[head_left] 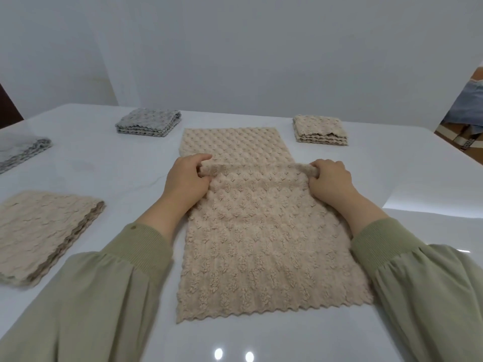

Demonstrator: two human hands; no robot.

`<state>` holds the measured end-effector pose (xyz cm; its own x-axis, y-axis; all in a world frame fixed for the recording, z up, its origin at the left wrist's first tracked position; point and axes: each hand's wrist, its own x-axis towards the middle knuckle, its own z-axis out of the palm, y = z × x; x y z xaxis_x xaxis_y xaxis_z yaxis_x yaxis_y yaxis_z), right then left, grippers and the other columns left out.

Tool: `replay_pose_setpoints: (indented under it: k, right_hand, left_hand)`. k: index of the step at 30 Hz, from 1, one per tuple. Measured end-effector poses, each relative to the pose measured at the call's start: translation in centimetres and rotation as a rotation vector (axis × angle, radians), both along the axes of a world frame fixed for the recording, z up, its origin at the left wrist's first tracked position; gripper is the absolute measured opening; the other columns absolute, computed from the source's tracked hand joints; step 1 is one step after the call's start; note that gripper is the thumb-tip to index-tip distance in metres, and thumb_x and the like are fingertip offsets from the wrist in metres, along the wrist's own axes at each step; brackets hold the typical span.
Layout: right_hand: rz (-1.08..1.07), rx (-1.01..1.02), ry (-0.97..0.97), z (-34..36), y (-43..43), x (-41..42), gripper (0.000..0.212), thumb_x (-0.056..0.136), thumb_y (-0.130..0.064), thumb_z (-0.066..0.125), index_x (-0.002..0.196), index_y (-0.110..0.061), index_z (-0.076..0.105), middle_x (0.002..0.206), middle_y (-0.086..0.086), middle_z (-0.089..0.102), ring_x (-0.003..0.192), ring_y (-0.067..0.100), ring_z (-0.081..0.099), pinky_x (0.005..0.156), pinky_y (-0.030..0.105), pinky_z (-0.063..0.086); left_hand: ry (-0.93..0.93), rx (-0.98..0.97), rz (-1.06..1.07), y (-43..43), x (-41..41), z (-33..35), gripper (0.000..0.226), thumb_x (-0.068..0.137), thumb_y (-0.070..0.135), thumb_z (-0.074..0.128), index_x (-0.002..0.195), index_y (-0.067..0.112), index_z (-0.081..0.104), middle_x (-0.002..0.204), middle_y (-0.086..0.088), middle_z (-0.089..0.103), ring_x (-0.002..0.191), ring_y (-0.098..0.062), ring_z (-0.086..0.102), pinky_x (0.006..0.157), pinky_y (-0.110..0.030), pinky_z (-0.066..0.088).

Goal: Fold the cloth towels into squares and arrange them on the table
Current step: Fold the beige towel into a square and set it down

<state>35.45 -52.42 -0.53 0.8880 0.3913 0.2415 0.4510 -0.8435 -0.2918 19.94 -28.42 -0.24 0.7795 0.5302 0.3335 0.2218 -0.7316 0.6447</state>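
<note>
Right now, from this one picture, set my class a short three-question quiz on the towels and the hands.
1. True or false: the left hand and the right hand both grip the middle towel.
2. The folded stack at the far right is: A grey, B beige, C blue.
3. How many towel piles lie left of the middle towel?
Key: 1 true. 2 B. 3 three: the far grey stack, the grey pile at the edge, the near beige stack.

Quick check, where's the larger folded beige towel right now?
In the head view, the larger folded beige towel lies on the white table at the near left, beside the left sleeve and left of the spread towel being folded.
</note>
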Motion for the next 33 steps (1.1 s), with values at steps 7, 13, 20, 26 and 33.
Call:
replay_pose_setpoints:
  k: [7, 13, 20, 26, 33]
  right_hand:
    - [-0.126, 0.301, -0.002, 0.8, -1.1, -0.5, 0.026, 0.078, -0.016, 0.066, 0.059, -0.003, 0.053, 0.055, 0.006, 0.043, 0.061, 0.024, 0.043, 0.046, 0.025, 0.025]
    - [-0.176, 0.450, 0.155, 3.3, -1.2, -0.3, 0.038, 0.076, -0.005, 0.061, 0.048, -0.011, 0.035, 0.048, 0.008, 0.031, 0.045, 0.020, 0.027, 0.047, 0.023, 0.023]
    - [0.009, 1.038, 0.556, 4.5, -0.8, -1.5, 0.017, 0.093, 0.000, 0.046, 0.088, 0.000, 0.063, 0.077, 0.015, 0.069, 0.054, 0.013, 0.066, 0.051, 0.022, 0.055]
    - [0.109, 1.340, 0.283, 4.7, 0.0, -2.3, 0.025, 0.087, -0.003, 0.046, 0.082, -0.007, 0.070, 0.092, 0.017, 0.070, 0.084, 0.026, 0.067, 0.069, 0.031, 0.053]
    - [-0.096, 0.998, 0.082, 1.5, -0.8, -3.4, 0.016, 0.084, -0.008, 0.054, 0.081, -0.010, 0.070, 0.074, -0.003, 0.064, 0.068, 0.004, 0.053, 0.066, 0.020, 0.041]
  left_hand:
    - [-0.124, -0.110, 0.110, 0.2, -0.8, 0.8, 0.039, 0.080, 0.023, 0.070, 0.054, 0.007, 0.045, 0.053, -0.005, 0.043, 0.055, -0.020, 0.039, 0.054, -0.028, 0.030]
    - [-0.227, -0.472, 0.090, 0.5, -1.0, 1.8, 0.028, 0.089, 0.015, 0.061, 0.063, 0.005, 0.053, 0.046, -0.007, 0.041, 0.040, -0.018, 0.036, 0.048, -0.024, 0.031]
    - [-0.433, -0.703, 0.047, -0.7, -1.2, 2.5, 0.023, 0.094, 0.003, 0.050, 0.096, 0.014, 0.069, 0.084, -0.006, 0.072, 0.065, -0.014, 0.069, 0.059, -0.026, 0.055]
    - [-0.583, -0.747, -0.098, -0.7, -1.4, 3.4, 0.020, 0.094, 0.012, 0.051, 0.098, 0.016, 0.070, 0.104, -0.005, 0.069, 0.095, -0.020, 0.065, 0.086, -0.031, 0.052]
    - [-0.403, -1.004, 0.074, -1.2, -2.3, 1.9, 0.006, 0.087, 0.008, 0.063, 0.083, 0.006, 0.067, 0.082, -0.010, 0.064, 0.055, -0.012, 0.064, 0.054, -0.019, 0.055]
